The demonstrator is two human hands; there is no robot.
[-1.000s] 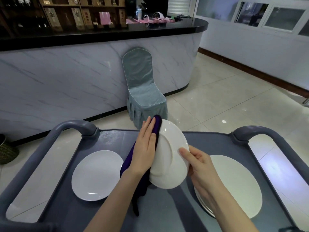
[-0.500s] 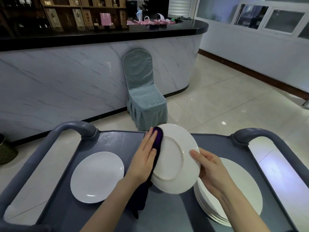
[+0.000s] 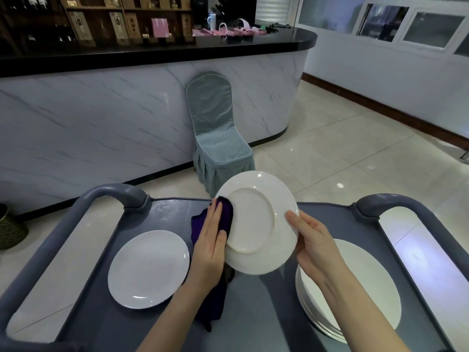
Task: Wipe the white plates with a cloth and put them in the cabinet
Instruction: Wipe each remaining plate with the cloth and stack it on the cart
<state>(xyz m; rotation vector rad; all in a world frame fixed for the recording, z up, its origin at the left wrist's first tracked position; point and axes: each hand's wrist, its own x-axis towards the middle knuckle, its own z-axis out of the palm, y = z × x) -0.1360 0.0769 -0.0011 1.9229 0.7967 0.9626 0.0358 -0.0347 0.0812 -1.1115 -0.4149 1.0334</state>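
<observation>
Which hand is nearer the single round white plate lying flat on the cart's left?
Left. The left hand, pressing the purple cloth, is just right of the single plate; the right hand grips the raised white plate, above the white plate stack.

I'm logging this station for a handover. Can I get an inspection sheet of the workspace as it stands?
Surface: grey cart top, tray-like with a raised edge.
Job's things: held plate tilted, underside towards the camera; purple cloth against its left edge, hanging down to the cart; single plate flat on the left; plate stack on the right.
Clutter: nothing seen.
Hands: left hand presses the cloth to the held plate with straight fingers; right hand grips its right rim.
Cables: nothing seen.
Surroundings: covered chair against a marble-look counter; basket on the floor, left.
</observation>
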